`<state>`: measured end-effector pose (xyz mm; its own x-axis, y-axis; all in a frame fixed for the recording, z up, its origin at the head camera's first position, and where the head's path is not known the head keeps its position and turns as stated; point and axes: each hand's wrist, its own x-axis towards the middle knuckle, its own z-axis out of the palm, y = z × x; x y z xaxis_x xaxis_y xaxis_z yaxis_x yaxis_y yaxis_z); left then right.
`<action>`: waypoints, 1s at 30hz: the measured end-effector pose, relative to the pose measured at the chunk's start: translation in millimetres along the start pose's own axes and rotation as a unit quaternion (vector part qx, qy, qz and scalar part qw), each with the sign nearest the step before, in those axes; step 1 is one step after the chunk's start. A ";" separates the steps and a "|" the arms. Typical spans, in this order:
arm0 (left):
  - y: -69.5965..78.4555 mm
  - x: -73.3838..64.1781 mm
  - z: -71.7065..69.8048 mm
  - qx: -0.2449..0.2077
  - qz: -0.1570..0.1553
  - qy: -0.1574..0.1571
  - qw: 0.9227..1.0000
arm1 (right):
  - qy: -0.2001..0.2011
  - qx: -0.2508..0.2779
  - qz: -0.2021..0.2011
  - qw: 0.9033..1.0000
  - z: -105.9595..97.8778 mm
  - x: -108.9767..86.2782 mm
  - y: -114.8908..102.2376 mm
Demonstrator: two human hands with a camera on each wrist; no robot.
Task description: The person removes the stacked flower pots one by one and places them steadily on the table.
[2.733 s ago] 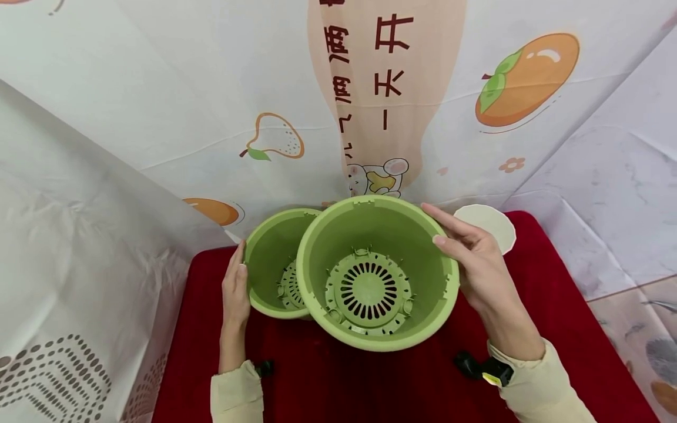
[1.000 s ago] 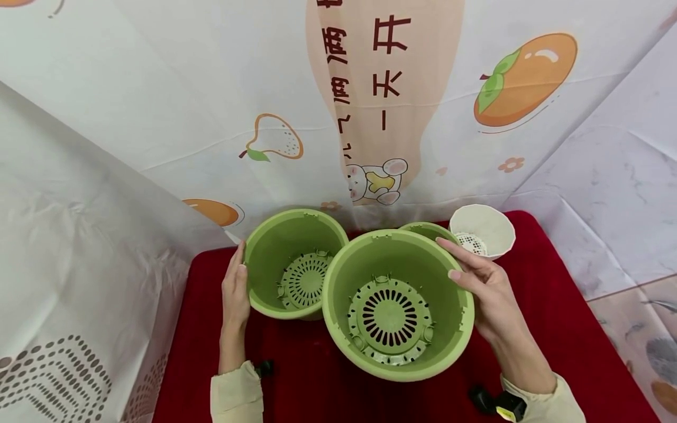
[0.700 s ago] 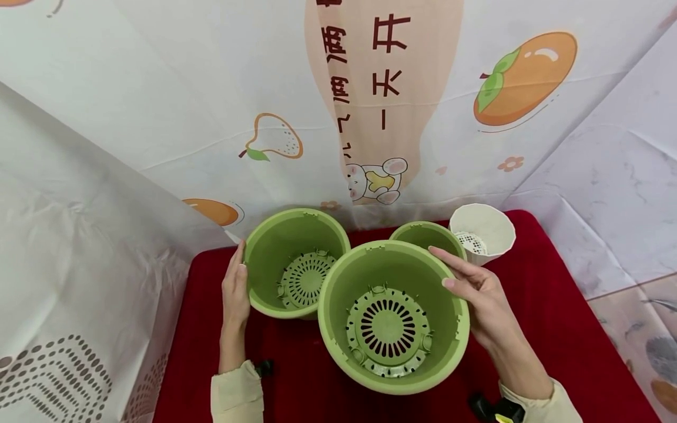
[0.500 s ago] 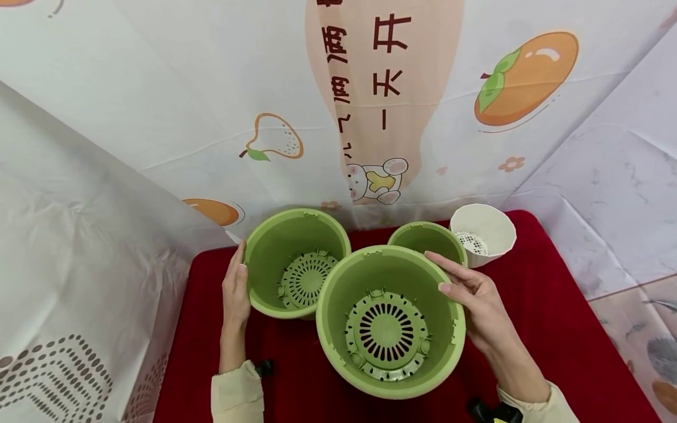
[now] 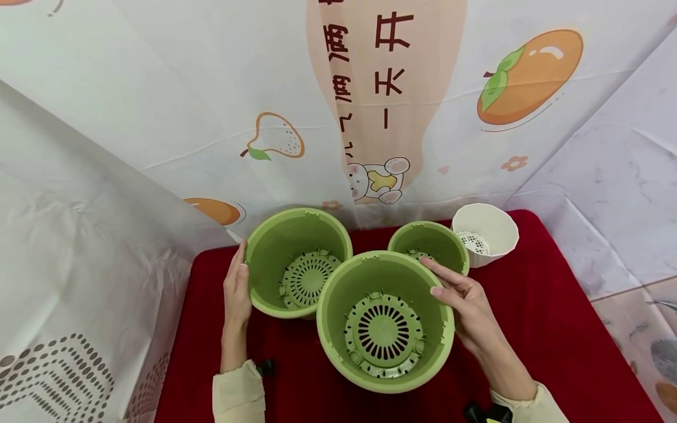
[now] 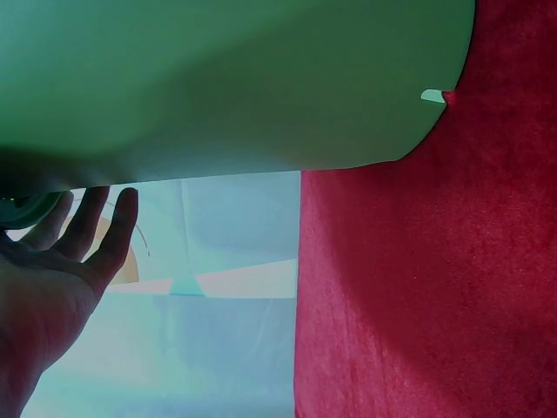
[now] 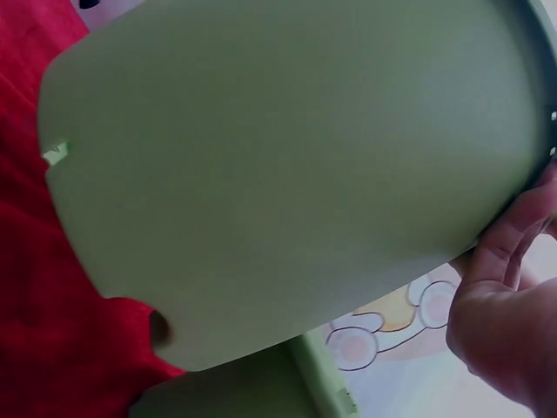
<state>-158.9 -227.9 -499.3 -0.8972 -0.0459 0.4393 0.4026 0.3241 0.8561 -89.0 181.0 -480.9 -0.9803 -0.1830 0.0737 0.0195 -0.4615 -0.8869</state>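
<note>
In the head view, my right hand (image 5: 473,314) grips the rim of a large green plastic flowerpot (image 5: 386,376) at its right side, thumb over the edge. The pot is tilted so its slotted bottom faces the camera, and its left rim overlaps a second green flowerpot (image 5: 267,252). My left hand (image 5: 238,294) lies along the outer left side of that second pot, fingers straight. The left wrist view shows those fingers (image 6: 120,231) touching the second pot's green wall (image 6: 261,87) near its rim. From the right wrist, the held pot's outer wall (image 7: 287,183) fills the view.
Behind the held pot stands a smaller green flowerpot (image 5: 449,249), partly hidden by it and by my right fingers. Beside that is a white flowerpot (image 5: 497,235) with a perforated bottom. A red cloth (image 5: 539,329) covers the table, and a printed white curtain (image 5: 211,117) hangs behind.
The held pot has come off from in front of the second pot, moving toward me and right, then slightly left. The smaller green and white pots show more. The left hand has stayed put.
</note>
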 end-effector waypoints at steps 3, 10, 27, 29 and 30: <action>-0.8 -0.5 0.1 0.000 0.000 0.000 1.000 | 0.005 0.001 0.003 1.000 -1.5 0.3 6.8; -2.5 -0.4 0.3 -0.001 0.003 0.000 1.000 | 0.000 0.009 0.007 1.000 -4.5 -0.4 17.6; -0.9 1.2 -0.6 0.000 -0.008 -0.005 1.000 | -0.010 0.007 0.019 1.000 -17.6 -4.8 40.5; -0.5 1.2 -0.6 0.002 -0.008 -0.005 1.000 | -0.015 0.009 0.017 1.000 -18.8 -5.3 42.4; -0.3 1.1 -0.6 0.002 -0.008 -0.006 1.000 | -0.017 0.011 0.017 1.000 -19.4 -5.7 43.3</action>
<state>-160.0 -228.7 -498.9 -0.9052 -0.0403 0.4232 0.3882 0.3272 0.8615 -86.4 178.9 -528.5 -0.9719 -0.2277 0.0601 0.0568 -0.4744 -0.8785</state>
